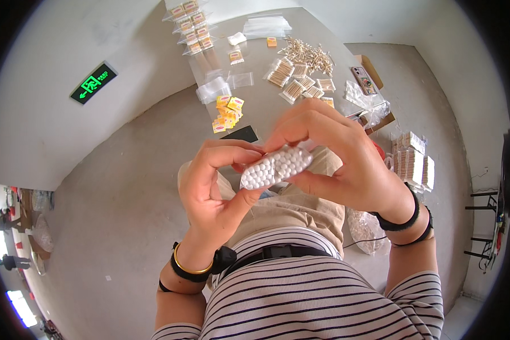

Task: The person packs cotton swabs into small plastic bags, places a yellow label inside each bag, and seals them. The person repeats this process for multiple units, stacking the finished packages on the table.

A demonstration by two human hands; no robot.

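Between my two hands, above my lap, is a clear bag of cotton swabs (277,166), its white tips facing me in two bunches. My left hand (212,184) pinches the bag's left end with thumb and fingers. At the other end, my right hand (337,153) grips it, thumb below and fingers above. Beyond the hands on the grey table lie bundles of swabs (293,89) and a loose heap of swabs (309,55). A pile of yellow-and-white cards (228,113) sits near the table's front left, beside a dark flat object (242,134).
Filled bags (192,28) stand stacked at the far left table edge. Clear empty bags (266,26) lie at the back, others (214,89) at the left. A phone (363,80) rests by a cardboard box (371,71) at right. More swab packs (411,161) are stacked lower right.
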